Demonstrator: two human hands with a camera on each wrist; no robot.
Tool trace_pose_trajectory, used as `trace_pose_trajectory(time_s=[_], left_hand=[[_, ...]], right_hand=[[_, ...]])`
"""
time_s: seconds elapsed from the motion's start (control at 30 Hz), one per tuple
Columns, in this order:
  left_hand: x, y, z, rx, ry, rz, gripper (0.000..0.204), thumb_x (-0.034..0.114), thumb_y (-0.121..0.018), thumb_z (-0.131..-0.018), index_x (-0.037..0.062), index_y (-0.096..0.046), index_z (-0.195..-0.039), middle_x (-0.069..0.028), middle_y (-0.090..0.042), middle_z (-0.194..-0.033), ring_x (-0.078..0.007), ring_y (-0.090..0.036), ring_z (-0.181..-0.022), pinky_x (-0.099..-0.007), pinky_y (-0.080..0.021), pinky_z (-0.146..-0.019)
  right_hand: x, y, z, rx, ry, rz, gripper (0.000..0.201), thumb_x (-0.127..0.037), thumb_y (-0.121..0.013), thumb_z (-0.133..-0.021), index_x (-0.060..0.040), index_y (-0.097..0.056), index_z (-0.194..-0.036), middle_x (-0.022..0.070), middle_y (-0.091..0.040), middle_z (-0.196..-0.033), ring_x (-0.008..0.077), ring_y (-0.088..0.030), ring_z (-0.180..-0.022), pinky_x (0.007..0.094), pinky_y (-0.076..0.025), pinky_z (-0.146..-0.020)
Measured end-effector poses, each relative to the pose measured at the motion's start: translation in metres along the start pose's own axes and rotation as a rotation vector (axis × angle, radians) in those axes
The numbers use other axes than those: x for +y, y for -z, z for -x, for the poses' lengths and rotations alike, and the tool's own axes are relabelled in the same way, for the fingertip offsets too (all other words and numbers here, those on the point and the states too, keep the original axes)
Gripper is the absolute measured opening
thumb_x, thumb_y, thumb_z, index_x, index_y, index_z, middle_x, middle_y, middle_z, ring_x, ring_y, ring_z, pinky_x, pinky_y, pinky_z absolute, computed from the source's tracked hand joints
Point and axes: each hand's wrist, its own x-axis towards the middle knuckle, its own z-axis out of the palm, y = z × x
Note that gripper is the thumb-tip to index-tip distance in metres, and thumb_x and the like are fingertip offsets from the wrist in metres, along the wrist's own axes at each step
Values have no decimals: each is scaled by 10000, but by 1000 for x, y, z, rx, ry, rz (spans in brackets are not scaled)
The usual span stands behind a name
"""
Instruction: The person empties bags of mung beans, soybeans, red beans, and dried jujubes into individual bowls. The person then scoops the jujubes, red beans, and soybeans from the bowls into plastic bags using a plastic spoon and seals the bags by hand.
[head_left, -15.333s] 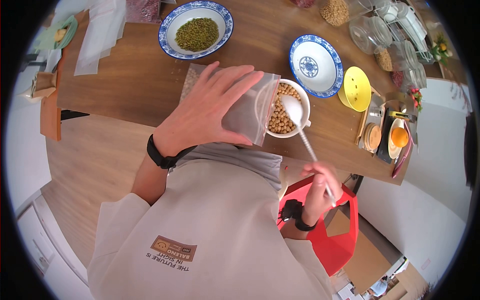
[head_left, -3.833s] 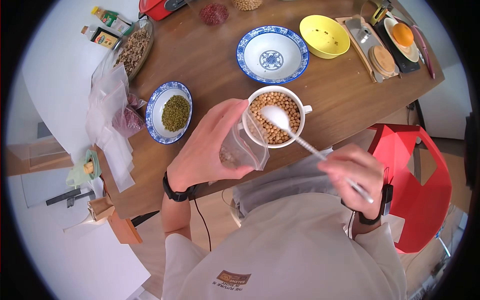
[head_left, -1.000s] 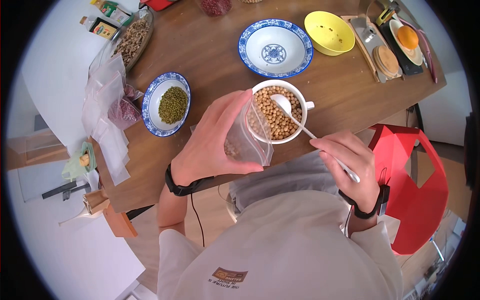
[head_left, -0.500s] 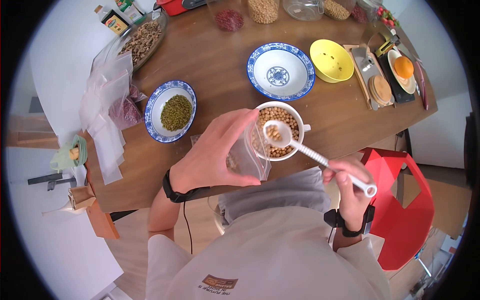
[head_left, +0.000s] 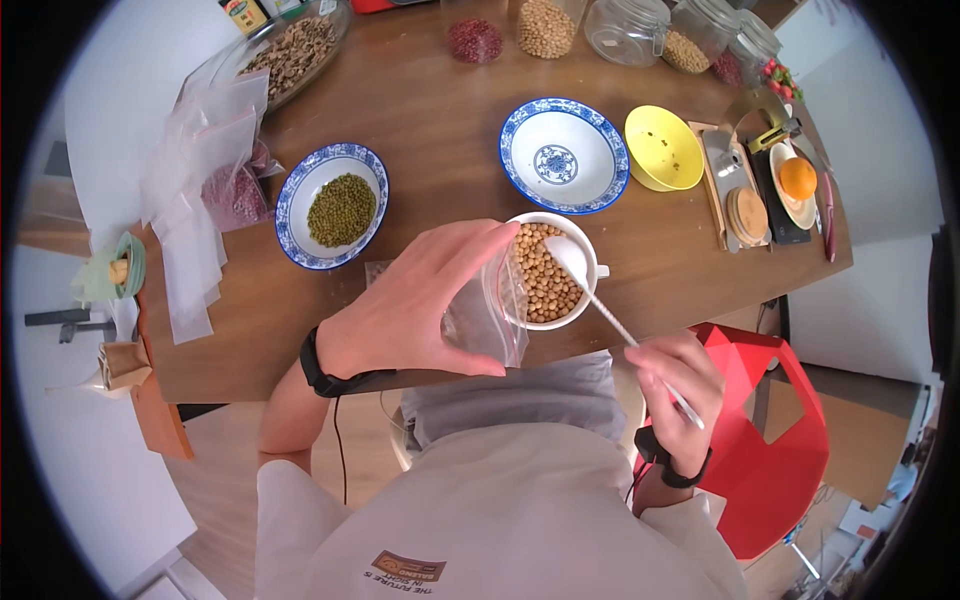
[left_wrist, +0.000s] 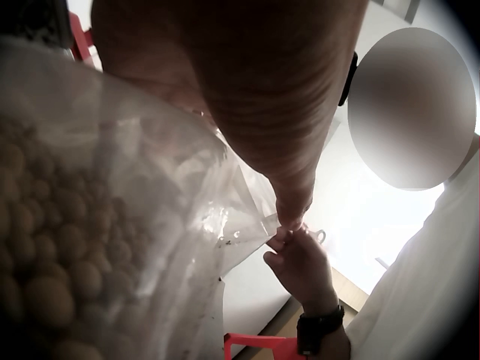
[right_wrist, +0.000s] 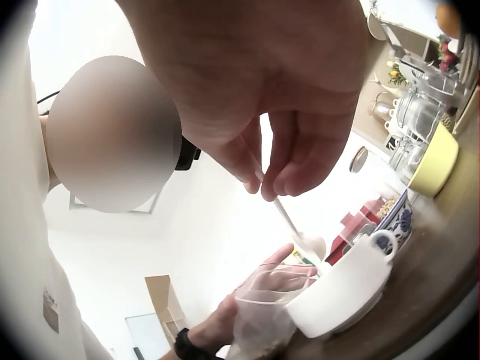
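My left hand [head_left: 400, 300] holds a clear zip bag [head_left: 490, 325] with its mouth spread against the near-left rim of a white mug [head_left: 601, 271]. In the left wrist view the bag [left_wrist: 165, 210] bulges with chickpeas [left_wrist: 56, 247]. More chickpeas [head_left: 540, 285] lie inside the mug. My right hand [head_left: 682, 388] pinches the thin handle of a white spoon [head_left: 566, 257]; the spoon's bowl is at the chickpeas on the mug's right side, and none show in it. From the right wrist, the spoon [right_wrist: 289, 217] slants down toward the mug [right_wrist: 345, 292].
A blue-rimmed bowl of green beans [head_left: 342, 210] stands left, beside plastic bags [head_left: 190, 220]. Behind the mug are a blue-patterned bowl [head_left: 590, 165] and a yellow bowl [head_left: 668, 160]. Jars [head_left: 625, 35] line the back. A red chair [head_left: 760, 450] stands right.
Half a second ago the spoon carried chickpeas at the bag's mouth; now it has moved right, back over the mug's chickpeas. My left hand keeps its hold on the bag.
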Motion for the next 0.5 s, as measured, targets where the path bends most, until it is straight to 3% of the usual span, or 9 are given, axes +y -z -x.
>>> trace_pose_trajectory(time_s=[0.07, 0.17, 0.33, 0.43, 0.5], left_hand=[[-2, -1, 0, -8, -13, -18, 1208, 463, -953, -652, 37, -324, -1591, -194, -436, -1539, -400, -448, -1394, -485, -385, -1151], [-2, -1, 1, 5, -24, -18, 1204, 469, -952, -654, 36, -329, -1589, -197, -438, -1539, -401, -449, -1392, -488, -387, -1149], [-1, -1, 2, 23, -38, -22, 1191, 468, -949, -659, 30, -339, -1582, -201, -443, -1538, -404, -452, -1388, -490, -387, -1152], [-3, -2, 3, 33, -49, -20, 1180, 465, -944, -667, 19, -342, -1578, -204, -443, -1538, -404, -453, -1388, -490, -386, -1153], [-3, -1, 2, 43, -51, -20, 1174, 464, -942, -673, 13, -342, -1577, -205, -442, -1539, -403, -453, -1388, -489, -385, -1155]], right_hand=[[1, -2, -4, 5, -49, 139, 261, 60, -736, -849, -14, -777, -1096, 102, -704, -947, 250, -658, -841, 345, -525, -695], [3, -11, -8, -40, -35, 206, 202, 18, -734, -881, -10, -772, -1078, 103, -714, -968, 237, -657, -863, 335, -508, -739], [1, -17, -8, -88, -37, 157, 256, 31, -742, -881, -26, -768, -1129, 108, -724, -983, 261, -677, -880, 354, -545, -739], [6, -21, 1, -34, -143, 25, 214, -3, -723, -931, -8, -758, -1142, 118, -740, -995, 219, -693, -856, 324, -551, -739], [10, -22, 6, 100, -397, -221, 184, -44, -696, -981, 21, -746, -1145, 127, -747, -997, 172, -696, -829, 292, -557, -733]])
